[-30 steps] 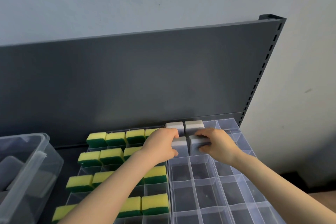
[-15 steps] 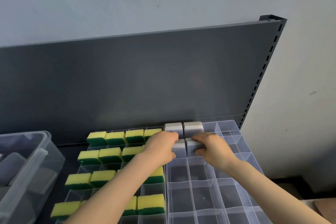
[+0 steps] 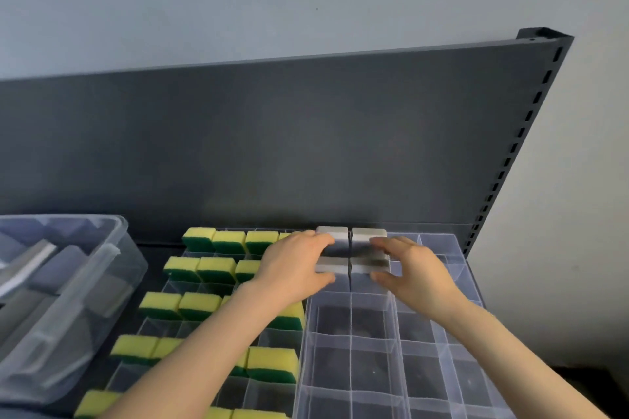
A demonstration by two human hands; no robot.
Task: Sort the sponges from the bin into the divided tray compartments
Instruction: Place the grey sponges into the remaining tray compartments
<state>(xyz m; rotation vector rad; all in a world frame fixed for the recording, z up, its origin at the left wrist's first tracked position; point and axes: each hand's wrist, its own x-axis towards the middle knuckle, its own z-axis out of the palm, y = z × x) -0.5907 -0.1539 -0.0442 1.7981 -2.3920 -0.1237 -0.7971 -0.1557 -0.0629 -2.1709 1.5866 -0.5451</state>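
Two clear divided trays lie side by side on the dark shelf. Several compartments of the left one hold yellow-and-green sponges. At the back of the right tray stand two grey sponges, and two more stand in the row in front of them. My left hand grips the left front grey sponge, fingers behind it and thumb in front. My right hand holds the right front one the same way. The clear bin at the left holds more grey sponges.
A dark grey back panel rises right behind the trays, with a slotted upright at its right end. The bin's rim stands close to the left tray's edge. The compartments in front of my hands in the right tray hold nothing.
My hands have slid slightly apart, so more of the two front grey sponges shows. The view has tilted a little; the sponges stay in the same compartments.
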